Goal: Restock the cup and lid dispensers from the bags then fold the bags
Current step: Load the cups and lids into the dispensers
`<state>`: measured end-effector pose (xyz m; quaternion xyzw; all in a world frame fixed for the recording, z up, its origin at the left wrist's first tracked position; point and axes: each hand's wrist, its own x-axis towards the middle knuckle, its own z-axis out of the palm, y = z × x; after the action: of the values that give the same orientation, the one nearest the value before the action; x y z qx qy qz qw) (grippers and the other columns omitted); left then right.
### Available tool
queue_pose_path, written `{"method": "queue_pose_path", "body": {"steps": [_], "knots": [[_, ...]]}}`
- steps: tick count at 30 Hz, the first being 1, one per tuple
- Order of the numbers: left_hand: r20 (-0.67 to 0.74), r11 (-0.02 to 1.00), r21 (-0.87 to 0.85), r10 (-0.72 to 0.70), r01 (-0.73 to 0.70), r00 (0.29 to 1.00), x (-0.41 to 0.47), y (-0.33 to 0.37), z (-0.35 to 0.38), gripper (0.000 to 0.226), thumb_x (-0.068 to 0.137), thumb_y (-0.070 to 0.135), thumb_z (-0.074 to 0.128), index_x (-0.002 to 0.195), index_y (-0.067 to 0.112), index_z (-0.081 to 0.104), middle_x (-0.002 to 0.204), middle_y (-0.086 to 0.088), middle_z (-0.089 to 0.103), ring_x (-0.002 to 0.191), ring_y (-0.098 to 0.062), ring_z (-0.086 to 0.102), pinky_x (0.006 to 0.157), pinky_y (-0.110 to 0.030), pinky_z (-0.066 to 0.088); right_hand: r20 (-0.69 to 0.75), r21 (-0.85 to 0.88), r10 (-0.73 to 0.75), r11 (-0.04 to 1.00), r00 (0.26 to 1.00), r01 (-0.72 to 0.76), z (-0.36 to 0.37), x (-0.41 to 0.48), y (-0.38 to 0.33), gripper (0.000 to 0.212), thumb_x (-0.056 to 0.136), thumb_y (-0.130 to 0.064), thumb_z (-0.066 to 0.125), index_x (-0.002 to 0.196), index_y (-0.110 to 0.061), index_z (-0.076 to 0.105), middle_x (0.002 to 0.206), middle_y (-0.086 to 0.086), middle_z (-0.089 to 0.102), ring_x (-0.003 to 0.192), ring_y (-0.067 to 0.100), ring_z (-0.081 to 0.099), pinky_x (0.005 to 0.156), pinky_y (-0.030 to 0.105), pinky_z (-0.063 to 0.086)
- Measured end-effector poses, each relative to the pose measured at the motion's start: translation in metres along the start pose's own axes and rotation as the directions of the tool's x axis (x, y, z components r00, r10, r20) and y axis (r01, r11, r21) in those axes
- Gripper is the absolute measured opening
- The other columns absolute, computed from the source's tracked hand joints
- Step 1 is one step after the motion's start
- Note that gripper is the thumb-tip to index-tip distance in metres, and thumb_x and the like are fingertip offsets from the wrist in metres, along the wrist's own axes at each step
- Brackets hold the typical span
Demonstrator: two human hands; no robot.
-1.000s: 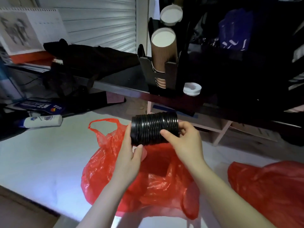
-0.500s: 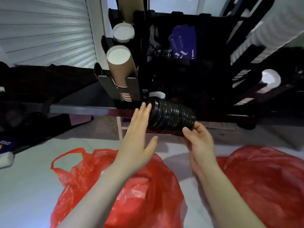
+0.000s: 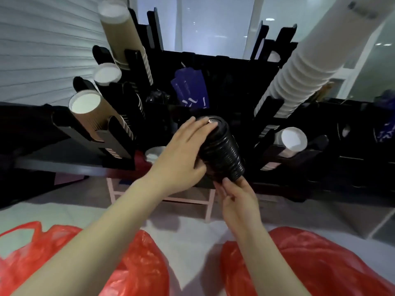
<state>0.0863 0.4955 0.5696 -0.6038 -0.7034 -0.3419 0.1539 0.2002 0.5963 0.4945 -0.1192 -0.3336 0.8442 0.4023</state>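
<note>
Two hands hold a stack of black lids point(image 3: 222, 150) at frame centre, before the black dispenser rack point(image 3: 213, 67). Left hand point(image 3: 183, 154) wraps its grip around the stack's upper side; right hand point(image 3: 239, 201) cups the lower end. Two red bags point(image 3: 136, 265) point(image 3: 324, 261) lie on the desk point(image 3: 192, 229), lower frame.

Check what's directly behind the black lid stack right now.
Behind the black lid stack stands the black dispenser rack, with blue packets in a compartment above. Left hand and right hand hold the stack. The slot it's heading for is hidden.
</note>
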Motion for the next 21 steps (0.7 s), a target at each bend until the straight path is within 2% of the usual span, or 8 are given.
{"method": "queue_pose_path", "body": {"steps": [2,4,8,10,12,15,21], "knots": [[0.009,1.000,0.027,0.015,-0.015,1.000,0.016,0.003,-0.006,0.077,0.077,0.008,0.058,0.147,0.021,0.028,0.154,0.003,0.026,0.144,-0.015,0.012,0.116,-0.019,0.004,0.035,0.025,0.034,0.999,0.999,-0.035,-0.003,0.003,-0.004,0.025,0.088,0.011,0.046,0.103,-0.004,0.059,0.099,0.011,0.069,0.089,0.016,0.069,0.080,0.026,0.057],[0.018,0.998,0.047,0.039,-0.039,0.999,0.025,0.006,-0.010,0.076,0.078,0.011,0.058,0.147,0.023,0.028,0.153,0.004,0.027,0.144,-0.013,0.015,0.117,-0.025,0.010,0.042,0.051,0.036,0.998,0.998,-0.038,-0.005,0.006,-0.009,0.023,0.086,0.007,0.050,0.103,-0.005,0.060,0.100,0.010,0.070,0.090,0.016,0.069,0.080,0.026,0.057],[-0.050,0.994,0.059,0.100,-0.097,0.994,0.039,0.015,-0.008,0.072,0.078,0.018,0.056,0.145,0.023,0.031,0.152,0.003,0.029,0.143,-0.013,0.018,0.118,-0.026,0.012,0.039,0.081,-0.004,0.997,0.999,0.001,-0.003,0.021,-0.024,0.024,0.088,0.006,0.051,0.103,-0.008,0.063,0.102,0.007,0.070,0.099,0.017,0.067,0.083,0.027,0.055],[-0.048,0.996,0.048,0.081,-0.078,0.996,0.049,0.014,-0.004,0.069,0.079,0.014,0.059,0.142,0.022,0.032,0.152,0.002,0.029,0.144,-0.014,0.016,0.117,-0.025,0.012,-0.007,0.081,0.028,0.996,1.000,-0.027,0.000,0.033,-0.026,0.025,0.091,0.004,0.050,0.104,-0.013,0.064,0.103,0.003,0.070,0.101,0.016,0.066,0.084,0.027,0.053],[-0.017,0.996,0.070,0.060,-0.058,0.998,0.057,0.010,0.001,0.068,0.081,0.010,0.060,0.142,0.020,0.033,0.153,0.001,0.027,0.144,-0.014,0.013,0.115,-0.018,0.006,-0.083,0.119,0.087,0.990,0.993,-0.077,0.003,0.043,-0.023,0.026,0.093,0.002,0.051,0.105,-0.017,0.064,0.100,0.001,0.070,0.098,0.014,0.066,0.082,0.024,0.050],[0.006,0.992,0.108,0.066,-0.066,0.998,0.065,0.003,0.007,0.069,0.081,0.008,0.059,0.143,0.019,0.032,0.154,0.002,0.026,0.145,-0.014,0.011,0.109,-0.008,-0.004,-0.176,0.214,0.123,0.973,0.977,-0.085,0.008,0.052,-0.015,0.024,0.091,0.002,0.055,0.108,-0.012,0.065,0.094,0.002,0.072,0.098,0.014,0.066,0.078,0.022,0.054],[0.067,0.982,0.129,0.130,-0.138,0.989,0.086,0.001,0.015,0.064,0.082,0.010,0.058,0.141,0.019,0.035,0.153,-0.001,0.027,0.145,-0.019,0.010,0.116,-0.027,0.009,-0.258,0.285,0.118,0.958,0.959,-0.041,0.015,0.065,-0.011,0.024,0.092,0.002,0.055,0.112,-0.007,0.064,0.095,0.006,0.070,0.088,0.015,0.066,0.078,0.023,0.054]]}}
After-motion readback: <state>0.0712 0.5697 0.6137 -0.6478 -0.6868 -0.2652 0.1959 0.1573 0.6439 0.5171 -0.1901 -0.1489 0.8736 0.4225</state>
